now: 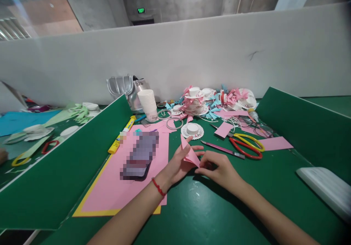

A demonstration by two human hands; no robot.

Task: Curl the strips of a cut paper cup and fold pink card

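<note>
A folded piece of pink paper (189, 155) is held up above the green table, narrowing to a point at its top. My left hand (178, 163), with a red bracelet on the wrist, grips it between thumb and fingers. At the paper's lower right corner, the thumb and forefinger of my right hand (216, 166) pinch the edge. Just beyond the hands lies a white scalloped paper disc with a short cup base on it (192, 130). A purple craft knife (223, 150) rests to the right of that disc.
Pink sheets (109, 190) over yellow paper lie left, under a phone (141, 155). Beside them is a yellow glue stick (122, 134). Stacked paper cups (148, 105) stand behind. Red-and-yellow scissors (246, 147) lie right. Green dividers (309, 128) flank the table; finished paper pieces (194, 100) crowd the back.
</note>
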